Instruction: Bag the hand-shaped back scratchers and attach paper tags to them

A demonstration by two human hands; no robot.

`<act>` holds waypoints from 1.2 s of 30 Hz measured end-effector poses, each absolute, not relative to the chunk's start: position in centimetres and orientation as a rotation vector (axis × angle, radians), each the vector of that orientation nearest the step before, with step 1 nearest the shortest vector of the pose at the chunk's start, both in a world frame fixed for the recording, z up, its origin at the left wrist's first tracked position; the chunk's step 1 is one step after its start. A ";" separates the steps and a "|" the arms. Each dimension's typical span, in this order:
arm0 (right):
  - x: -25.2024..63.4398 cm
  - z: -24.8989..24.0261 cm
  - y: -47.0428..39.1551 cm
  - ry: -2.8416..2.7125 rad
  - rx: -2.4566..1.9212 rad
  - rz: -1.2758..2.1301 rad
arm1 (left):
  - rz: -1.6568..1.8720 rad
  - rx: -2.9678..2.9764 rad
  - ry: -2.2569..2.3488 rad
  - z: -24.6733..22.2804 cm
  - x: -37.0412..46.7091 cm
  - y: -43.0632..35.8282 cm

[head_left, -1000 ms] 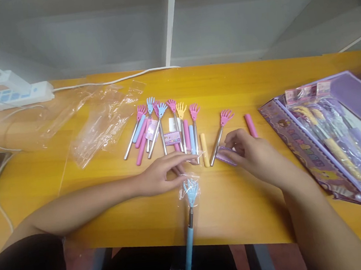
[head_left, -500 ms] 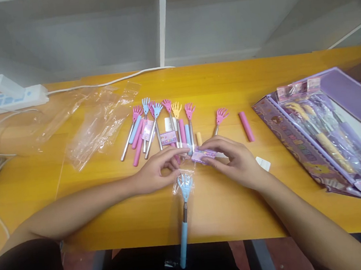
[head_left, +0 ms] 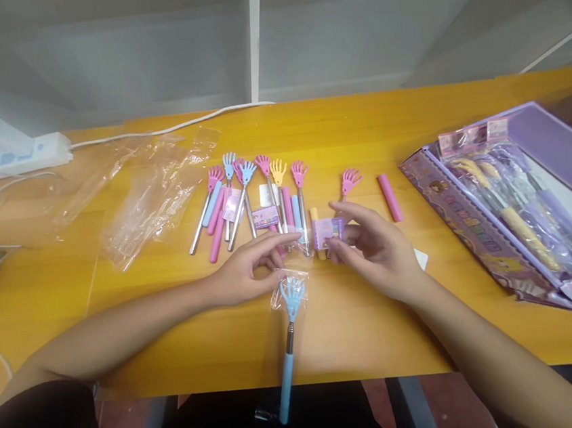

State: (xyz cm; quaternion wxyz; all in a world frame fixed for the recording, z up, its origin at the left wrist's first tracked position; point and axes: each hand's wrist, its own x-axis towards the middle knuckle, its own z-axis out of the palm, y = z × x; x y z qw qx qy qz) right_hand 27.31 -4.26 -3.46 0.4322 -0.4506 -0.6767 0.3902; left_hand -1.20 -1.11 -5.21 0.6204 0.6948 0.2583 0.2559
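Note:
My left hand (head_left: 248,270) is closed on the top of a clear plastic bag (head_left: 300,275). Inside the bag a blue back scratcher (head_left: 286,377) hangs, claw end up, its handle reaching past the table's front edge. My right hand (head_left: 379,252) pinches a small purple printed card (head_left: 327,231) between thumb and fingers, to the right of the bag's mouth. Beyond both hands lie several telescopic back scratchers with pink, blue and yellow claws, among them a pink one (head_left: 299,172) and a blue one (head_left: 247,172), with loose coloured handle sleeves (head_left: 215,211) between them.
On the right stands an open purple display box (head_left: 482,234) holding bagged back scratchers (head_left: 519,217). Clear empty bags (head_left: 152,201) are spread at the left. A white power strip (head_left: 19,157) with cables sits at the back left. One pink sleeve (head_left: 390,197) lies near the box.
My right hand has turned the purple card so its printed face shows upright, moving it slightly away from the bag's mouth. My left hand stays on the bag.

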 end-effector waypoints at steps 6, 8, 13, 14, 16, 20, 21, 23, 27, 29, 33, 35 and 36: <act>27.3 -3.7 -4.5 -1.716 -1.155 0.953 | 0.584 1.651 0.596 -5.3 -1.2 -1.1; 27.3 -3.9 -4.4 -1.678 -1.169 0.949 | 0.584 1.661 0.593 -5.3 -1.2 -1.1; 27.3 -3.6 -4.3 -1.710 -1.147 0.871 | 0.592 1.659 0.597 -5.1 -1.2 -1.2; 27.3 -3.4 -4.3 -1.705 -1.147 0.869 | 0.596 1.656 0.597 -5.1 -1.2 -1.2; 27.2 -3.1 -4.3 -1.663 -1.135 0.899 | 0.604 1.644 0.589 -5.0 -1.2 -1.2; 26.8 -2.8 -4.3 -1.537 -1.061 1.006 | 0.599 1.623 0.565 -5.0 -1.2 -1.1; 26.7 -2.9 -4.3 -1.499 -1.042 1.043 | 0.596 1.619 0.561 -5.0 -1.2 -1.1; 26.4 -3.2 -4.4 -1.422 -1.016 1.122 | 0.586 1.610 0.558 -5.0 -1.2 -1.0; 26.1 -3.9 -4.6 -1.420 -1.036 1.147 | 0.579 1.605 0.553 -4.9 -1.3 -1.0; 26.1 -4.0 -4.7 -1.487 -1.082 1.043 | 0.579 1.608 0.550 -4.9 -1.3 -1.1; 26.1 -4.1 -4.8 -1.511 -1.132 0.857 | 0.569 1.590 0.536 -4.9 -1.3 -1.0; 26.2 -4.3 -4.8 -1.506 -1.142 0.876 | 0.558 1.594 0.524 -4.9 -1.4 -1.0; 26.2 -4.4 -4.7 -1.519 -1.146 0.897 | 0.555 1.601 0.518 -4.9 -1.4 -0.9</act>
